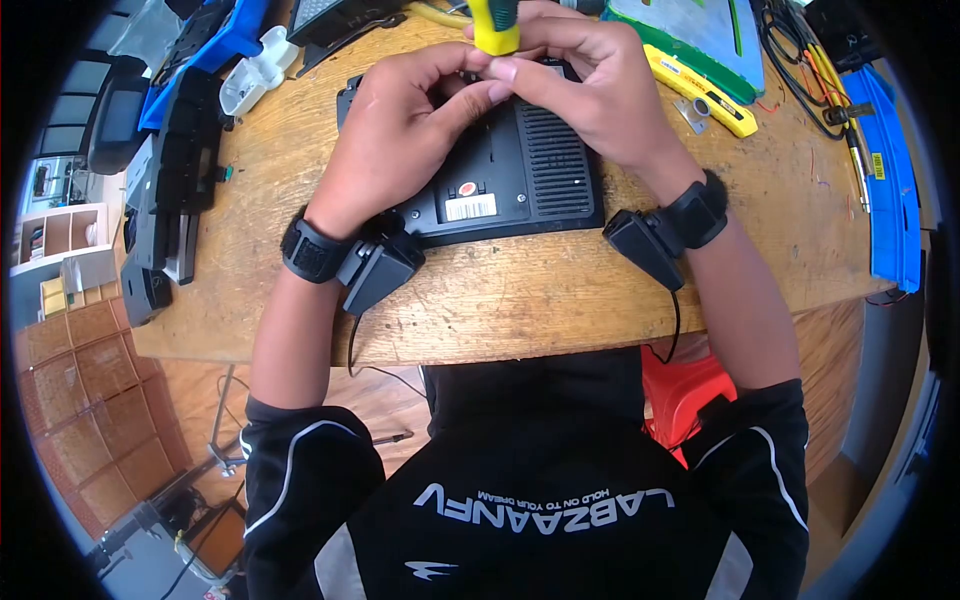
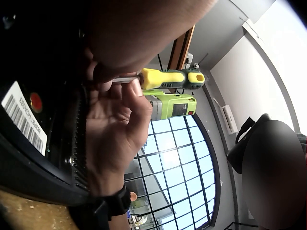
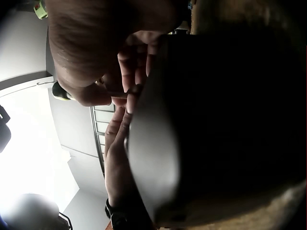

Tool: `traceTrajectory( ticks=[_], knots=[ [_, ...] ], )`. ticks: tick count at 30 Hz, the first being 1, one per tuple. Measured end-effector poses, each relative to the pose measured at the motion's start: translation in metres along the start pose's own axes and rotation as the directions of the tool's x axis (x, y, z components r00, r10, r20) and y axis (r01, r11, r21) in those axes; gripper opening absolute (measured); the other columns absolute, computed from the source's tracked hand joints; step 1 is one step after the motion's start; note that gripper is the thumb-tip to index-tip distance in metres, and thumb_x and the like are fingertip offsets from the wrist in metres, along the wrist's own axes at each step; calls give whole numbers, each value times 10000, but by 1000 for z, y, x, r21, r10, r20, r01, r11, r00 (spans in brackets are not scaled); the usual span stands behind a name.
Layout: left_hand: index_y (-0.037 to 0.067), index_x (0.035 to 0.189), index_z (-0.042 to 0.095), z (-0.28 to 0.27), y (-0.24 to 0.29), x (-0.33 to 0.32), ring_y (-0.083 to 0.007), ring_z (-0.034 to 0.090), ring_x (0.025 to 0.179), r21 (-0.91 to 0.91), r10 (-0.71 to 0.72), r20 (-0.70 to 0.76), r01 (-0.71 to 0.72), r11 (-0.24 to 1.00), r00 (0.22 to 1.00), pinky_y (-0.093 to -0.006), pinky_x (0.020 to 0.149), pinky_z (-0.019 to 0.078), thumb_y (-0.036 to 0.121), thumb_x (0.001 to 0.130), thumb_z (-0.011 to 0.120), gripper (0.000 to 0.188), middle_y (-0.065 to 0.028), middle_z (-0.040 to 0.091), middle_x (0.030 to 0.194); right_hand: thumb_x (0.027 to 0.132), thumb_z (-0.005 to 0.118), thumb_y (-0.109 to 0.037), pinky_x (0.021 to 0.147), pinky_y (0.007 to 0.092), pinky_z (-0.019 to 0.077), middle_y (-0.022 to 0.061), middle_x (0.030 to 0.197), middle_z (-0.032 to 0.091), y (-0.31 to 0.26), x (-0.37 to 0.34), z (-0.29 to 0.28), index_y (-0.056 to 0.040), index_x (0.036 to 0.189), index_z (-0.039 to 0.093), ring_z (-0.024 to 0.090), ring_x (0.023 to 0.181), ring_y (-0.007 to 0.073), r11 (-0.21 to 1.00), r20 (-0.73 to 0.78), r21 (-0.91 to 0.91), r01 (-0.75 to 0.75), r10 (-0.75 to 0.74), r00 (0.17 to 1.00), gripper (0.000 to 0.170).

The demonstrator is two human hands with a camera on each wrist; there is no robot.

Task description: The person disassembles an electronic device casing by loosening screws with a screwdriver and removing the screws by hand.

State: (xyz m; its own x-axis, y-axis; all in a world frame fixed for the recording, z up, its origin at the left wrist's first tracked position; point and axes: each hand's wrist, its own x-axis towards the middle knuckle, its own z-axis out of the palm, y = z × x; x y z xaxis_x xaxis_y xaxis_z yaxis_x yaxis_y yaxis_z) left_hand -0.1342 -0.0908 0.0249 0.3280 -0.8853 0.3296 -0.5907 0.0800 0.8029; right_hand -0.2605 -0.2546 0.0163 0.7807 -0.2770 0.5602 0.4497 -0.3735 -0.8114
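Both hands meet over a black vented device casing [image 1: 470,235] with a barcode label [image 1: 471,207] and a round red sticker. A screwdriver [image 1: 496,35] with a yellow and dark green handle stands upright at its far part. The right hand [image 1: 610,105] pinches the metal shaft just below the handle, thumb against it; the left wrist view shows this shaft [image 2: 125,79] between thumb and fingers. Curled fingers of the left hand [image 1: 385,130] come together low on the shaft, close over the casing. The screwdriver's tip is hidden behind the fingers.
A yellow utility knife [image 1: 705,92] lies right of the device, near a green-edged tray [image 1: 690,45]. Cables and a blue bin [image 1: 890,185] are at the far right. Black parts [image 1: 180,150] and a white plastic case [image 1: 258,72] sit on the left. The wooden table [image 1: 470,300] ends near the person.
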Motion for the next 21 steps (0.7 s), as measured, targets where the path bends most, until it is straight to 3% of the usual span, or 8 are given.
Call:
traceTrajectory(
  ticks=[3,5,10,12,14,15,17,21],
  knots=[
    [7,1145,722,1,-1,0,-64,562,652,-21,-19,-15,19,1000,1000,-240,621,484,169,954,745,252,-23,677,753,875,745,-20,784,269,513,93,1007,694,4,3,-1,70,924,730,651,869,140,992,12,9,126,-126,992,104],
    [13,1148,722,0,-1,1,-60,563,651,-15,-33,-23,33,999,999,-236,617,481,171,953,748,252,-17,673,745,875,767,-21,761,251,527,81,1030,688,-3,2,1,65,933,729,651,841,123,990,17,89,-106,105,994,110],
    [22,1134,724,-2,-8,1,-44,555,638,-5,2,-11,-2,1000,1000,-220,596,464,173,945,759,244,6,660,723,863,808,-45,746,235,532,68,1047,691,5,-1,4,60,961,734,654,832,103,978,-3,188,-90,92,996,162],
    [22,1132,724,-3,-4,0,-42,558,643,9,-14,-5,14,1000,1000,-219,597,463,172,946,756,241,5,660,724,857,819,-55,750,237,530,69,1049,693,2,0,5,57,975,736,655,842,104,981,-8,189,-54,56,998,182],
    [23,1131,724,-4,-2,0,-41,560,647,24,-26,-1,26,999,1000,-218,598,463,171,947,753,238,4,661,725,859,813,-47,756,239,529,82,1056,696,-7,2,2,54,973,738,655,859,107,997,3,1,-81,81,997,170],
    [23,1130,725,-3,-1,0,-40,560,648,3,-41,0,41,999,999,-217,597,461,171,948,751,236,4,661,725,859,813,-47,756,239,529,82,1056,696,-2,2,1,54,973,738,655,859,107,997,4,0,-78,78,997,170],
    [24,1130,726,-1,-1,1,-39,561,649,-19,-53,1,53,998,999,-215,595,460,171,948,749,234,5,662,726,859,812,-47,756,242,527,96,1060,696,10,2,-2,50,967,739,653,863,114,996,36,20,84,-85,996,163],
    [28,1132,727,-1,0,0,-37,547,645,-25,-62,-11,62,998,998,-213,592,451,170,951,745,231,7,656,724,861,803,-32,768,238,528,95,1072,696,2,3,0,62,988,729,651,882,110,1000,23,24,15,-16,1000,174]
  ],
)
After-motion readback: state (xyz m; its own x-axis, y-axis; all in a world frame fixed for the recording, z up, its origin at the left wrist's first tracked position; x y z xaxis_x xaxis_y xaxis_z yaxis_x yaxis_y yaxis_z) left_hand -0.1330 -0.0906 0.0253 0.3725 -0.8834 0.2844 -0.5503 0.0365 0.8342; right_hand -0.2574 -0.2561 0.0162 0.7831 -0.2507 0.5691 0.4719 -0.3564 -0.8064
